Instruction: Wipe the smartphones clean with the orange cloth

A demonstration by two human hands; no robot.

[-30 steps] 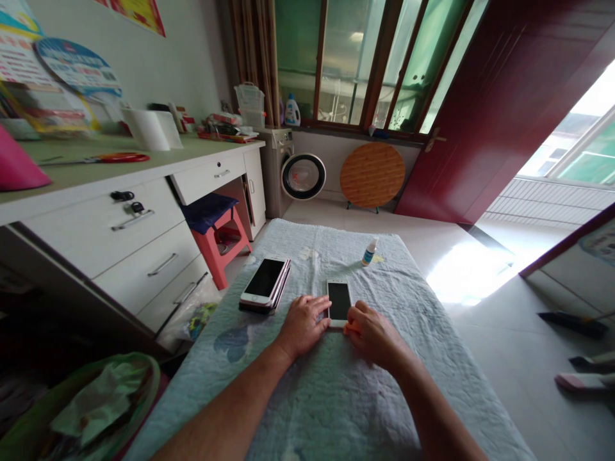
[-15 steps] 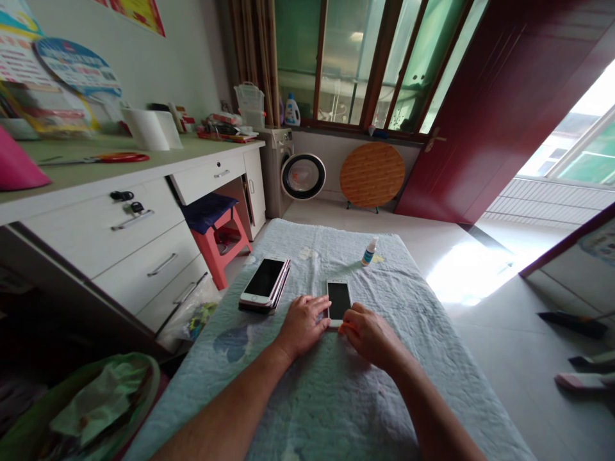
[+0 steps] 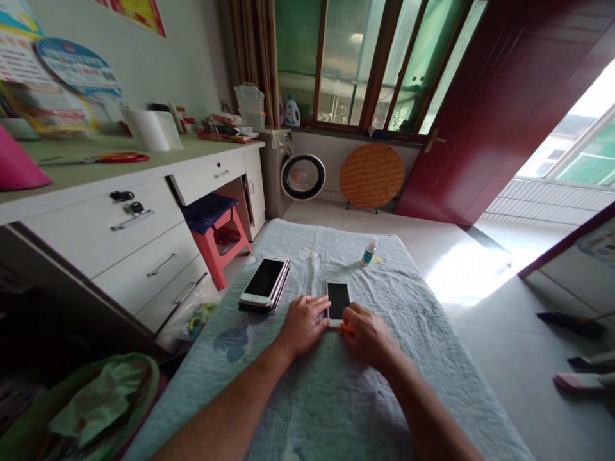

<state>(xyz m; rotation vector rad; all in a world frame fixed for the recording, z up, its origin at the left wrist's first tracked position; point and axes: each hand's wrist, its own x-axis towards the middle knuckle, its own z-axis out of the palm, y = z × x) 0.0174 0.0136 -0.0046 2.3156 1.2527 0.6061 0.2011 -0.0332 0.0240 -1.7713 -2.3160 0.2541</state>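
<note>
A white smartphone with a dark screen lies face up on the quilted cloth. My left hand rests beside it, fingers stretched out, with the fingertips and thumb touching its left edge and lower left corner. Over the phone's lower right part, my right hand is closed in a pinch on a small orange piece. Most of that piece is hidden by the fingers, so its kind cannot be made out. Further left lies a stack of several phones, a white one on top.
A small spray bottle stands beyond the phone on the right. Left of the covered table are a red stool, a white drawer desk and a green bin. Behind are a washing machine and a round wooden tabletop.
My right hand has shifted slightly left along the phone's lower edge, with the orange piece still in its fingers. My left hand and the phone have stayed in place.
</note>
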